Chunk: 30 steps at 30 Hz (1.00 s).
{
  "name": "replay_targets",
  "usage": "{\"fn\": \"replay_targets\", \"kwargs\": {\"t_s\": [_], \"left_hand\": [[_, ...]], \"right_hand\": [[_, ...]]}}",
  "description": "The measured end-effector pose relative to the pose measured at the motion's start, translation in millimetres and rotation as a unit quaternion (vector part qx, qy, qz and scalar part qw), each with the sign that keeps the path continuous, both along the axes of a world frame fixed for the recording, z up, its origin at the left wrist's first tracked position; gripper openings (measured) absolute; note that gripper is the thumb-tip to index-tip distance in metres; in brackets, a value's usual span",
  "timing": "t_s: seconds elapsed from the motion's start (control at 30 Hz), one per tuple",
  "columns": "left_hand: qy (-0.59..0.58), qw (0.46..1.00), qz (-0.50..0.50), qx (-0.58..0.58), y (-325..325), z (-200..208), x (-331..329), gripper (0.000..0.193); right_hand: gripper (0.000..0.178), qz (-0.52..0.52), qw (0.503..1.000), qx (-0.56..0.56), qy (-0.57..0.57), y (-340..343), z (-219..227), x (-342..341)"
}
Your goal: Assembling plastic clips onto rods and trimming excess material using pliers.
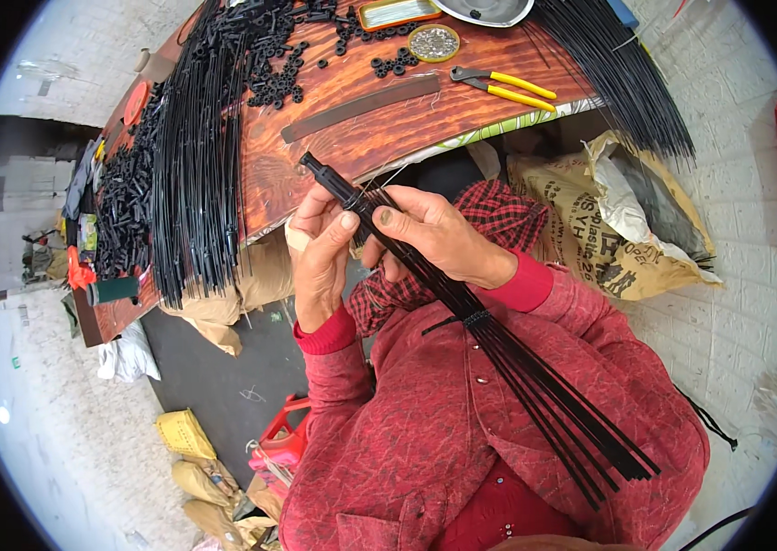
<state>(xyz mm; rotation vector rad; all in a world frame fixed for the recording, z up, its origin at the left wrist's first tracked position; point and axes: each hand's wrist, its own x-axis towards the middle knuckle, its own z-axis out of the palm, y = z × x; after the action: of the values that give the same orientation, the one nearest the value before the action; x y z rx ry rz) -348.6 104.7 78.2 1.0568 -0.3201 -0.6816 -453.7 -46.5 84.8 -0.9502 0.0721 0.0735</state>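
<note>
A bundle of black umbrella ribs [526, 367] slants across my lap, its loose ends fanned toward the lower right. A dark tie [476, 320] binds it partway down. At its upper end is a black tubular hub [338, 185], which points at the table edge. My left hand [320, 243] is closed round the hub's lower part, thumb in front. Just beside it, my right hand [439, 234] grips the ribs where they meet the hub, with the thumb on top. A thin pale wire [395, 175] sticks up by the right fingers.
The wooden table [352, 151] holds more black ribs [200, 165], small black tubes and rings [283, 78], a flat dark bar [361, 107], yellow-handled pliers [508, 87], a round tin of small metal pieces [433, 43] and a metal bowl [489, 7]. An open sack [609, 220] stands at right.
</note>
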Motion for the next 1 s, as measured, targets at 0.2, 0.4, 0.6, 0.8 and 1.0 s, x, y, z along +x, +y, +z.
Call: {"fn": "replay_targets", "kwargs": {"t_s": [0.2, 0.4, 0.6, 0.8, 1.0], "left_hand": [[-0.022, 1.000, 0.008, 0.007, 1.2, 1.5, 3.0, 0.040], [-0.040, 0.999, 0.001, 0.024, 8.0, -6.1, 10.7, 0.038], [-0.051, 0.999, -0.004, 0.016, 8.5, -1.9, 12.1, 0.041], [-0.036, 0.998, -0.044, -0.003, 14.3, -8.2, 18.1, 0.048], [-0.023, 0.999, -0.046, 0.005, 12.9, -15.5, 24.6, 0.048]], "right_hand": [[0.033, 0.011, 1.000, -0.002, 0.010, 1.2, 0.2, -1.8], [0.034, 0.012, 1.000, -0.028, 0.005, 2.1, -0.9, -2.2], [0.038, 0.070, 0.998, -0.011, 0.003, -6.1, -5.8, 2.1], [0.046, 0.154, 0.988, 0.021, 0.013, -13.5, -9.7, 6.0], [0.051, 0.179, 0.984, 0.018, 0.010, -19.3, -12.5, 9.4]]}}
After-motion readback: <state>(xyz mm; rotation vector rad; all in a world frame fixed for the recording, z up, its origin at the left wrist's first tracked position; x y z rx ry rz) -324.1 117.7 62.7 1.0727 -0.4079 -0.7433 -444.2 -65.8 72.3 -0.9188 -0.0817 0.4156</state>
